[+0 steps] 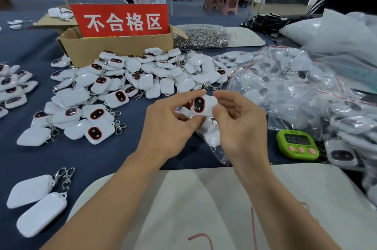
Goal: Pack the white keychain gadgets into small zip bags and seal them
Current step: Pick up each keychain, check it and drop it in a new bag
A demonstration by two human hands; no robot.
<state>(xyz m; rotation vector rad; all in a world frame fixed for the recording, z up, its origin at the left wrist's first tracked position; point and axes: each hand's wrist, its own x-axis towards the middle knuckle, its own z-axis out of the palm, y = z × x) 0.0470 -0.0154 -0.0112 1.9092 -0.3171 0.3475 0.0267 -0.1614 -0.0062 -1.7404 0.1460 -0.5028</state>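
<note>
Left hand (169, 125) and right hand (238, 125): both grips pinch one white keychain gadget (204, 104) by its edges. Gadget looks light, hard, smooth, maybe slippery; best held by sides. Small zip bag (214, 143) soft, floppy, just under grip. Bare desk (91, 158) left of grip. Green timer (297, 144) right. Loose gadget pile (142, 78) beyond.

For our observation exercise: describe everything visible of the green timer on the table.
The timer is small, lime green, seemingly plastic, with rounded corners. A dark display, its digits too blurred to read, sits above three round pink buttons. It rests on the blue table, face toward the camera, right of the right hand, beside heaped clear bags. Nothing holds it.
</note>
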